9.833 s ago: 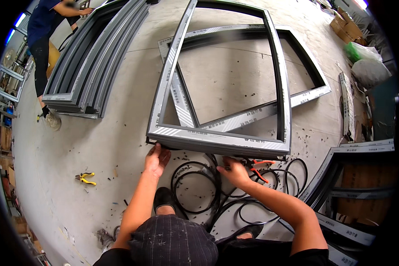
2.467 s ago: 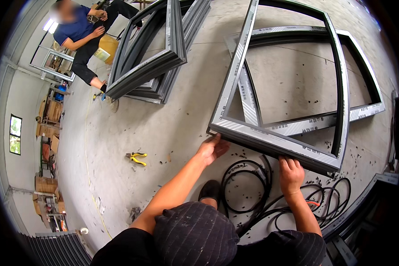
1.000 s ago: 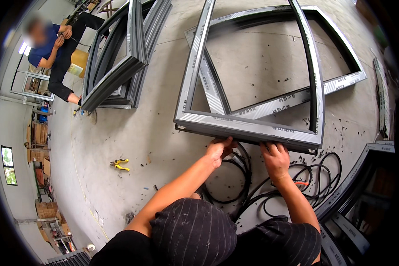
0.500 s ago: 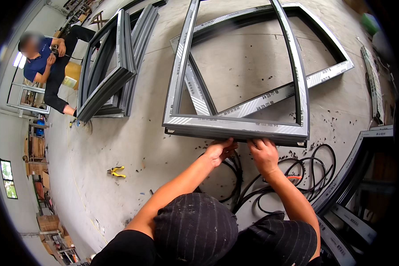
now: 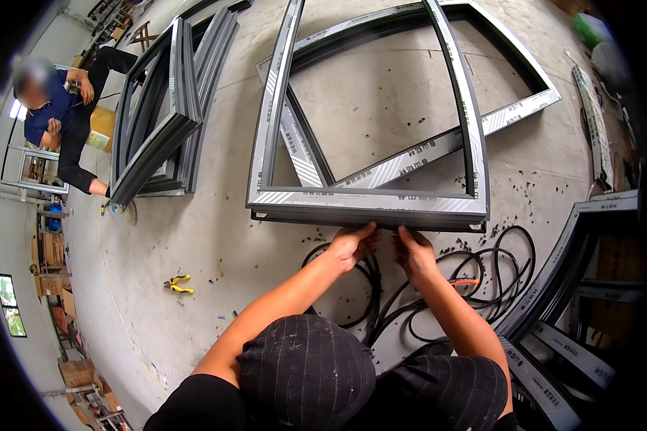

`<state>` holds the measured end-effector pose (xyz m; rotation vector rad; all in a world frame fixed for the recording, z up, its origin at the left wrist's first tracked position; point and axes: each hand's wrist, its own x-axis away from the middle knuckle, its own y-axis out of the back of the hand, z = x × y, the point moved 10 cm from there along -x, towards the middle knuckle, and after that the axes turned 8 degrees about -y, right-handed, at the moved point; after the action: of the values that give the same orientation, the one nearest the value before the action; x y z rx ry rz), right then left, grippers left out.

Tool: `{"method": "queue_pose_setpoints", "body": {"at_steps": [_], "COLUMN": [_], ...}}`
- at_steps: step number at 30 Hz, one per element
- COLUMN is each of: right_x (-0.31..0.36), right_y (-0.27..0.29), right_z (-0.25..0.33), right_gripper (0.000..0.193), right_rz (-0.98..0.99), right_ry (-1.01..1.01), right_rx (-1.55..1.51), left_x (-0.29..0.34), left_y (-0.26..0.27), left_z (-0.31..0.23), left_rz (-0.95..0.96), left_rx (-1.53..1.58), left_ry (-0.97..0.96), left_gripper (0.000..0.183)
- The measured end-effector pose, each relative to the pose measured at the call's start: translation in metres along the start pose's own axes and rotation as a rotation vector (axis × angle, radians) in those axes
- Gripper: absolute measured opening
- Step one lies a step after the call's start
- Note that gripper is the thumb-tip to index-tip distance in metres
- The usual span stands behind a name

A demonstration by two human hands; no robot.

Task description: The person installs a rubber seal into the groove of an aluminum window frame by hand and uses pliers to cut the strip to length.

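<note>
In front of me a grey metal window frame (image 5: 366, 200), partly covered with printed protective film, lies over a second frame (image 5: 410, 161) set at an angle. My left hand (image 5: 351, 246) is at the middle of its near side, thumb up against the dark lower edge and fingers curled. Just to the right, my right hand (image 5: 414, 253) touches the same edge with its thumb tip, its other fingers bent. Whatever the fingers pinch is hidden. Loops of black rubber cord (image 5: 372, 284) lie on the floor below my hands, and more coils (image 5: 507, 276) spread to the right.
Yellow-handled pliers (image 5: 179, 284) lie on the floor at left. Further frames (image 5: 172, 115) stand stacked at far left, near a seated person (image 5: 68, 108). More frames (image 5: 553, 352) stand close at right. Small black scraps (image 5: 528, 188) litter the floor.
The view has shifted slightly, moving the scene left. My right hand has turned and its fingers have drawn down from the edge. The seated person's hands have moved apart.
</note>
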<state>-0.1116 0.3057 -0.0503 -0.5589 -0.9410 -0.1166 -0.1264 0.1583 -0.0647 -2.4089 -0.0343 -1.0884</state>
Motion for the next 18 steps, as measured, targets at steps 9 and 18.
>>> {"method": "queue_pose_setpoints", "body": {"at_steps": [9,18], "right_x": [-0.011,-0.014], "right_y": [-0.005,-0.002], "right_z": [-0.003,-0.001], "right_gripper": [0.017,0.019], "right_rz": [-0.052,-0.042], "right_ry": [0.010,0.009], "right_rx": [-0.102,-0.118], "left_x": [-0.013,-0.007], "left_y": [-0.011,-0.025], "left_z": [0.014,0.008], "left_rz": [0.090,-0.020], "left_rx": [0.047,-0.049], "left_ry": [-0.016,-0.116], "left_gripper": [0.023,0.019]}}
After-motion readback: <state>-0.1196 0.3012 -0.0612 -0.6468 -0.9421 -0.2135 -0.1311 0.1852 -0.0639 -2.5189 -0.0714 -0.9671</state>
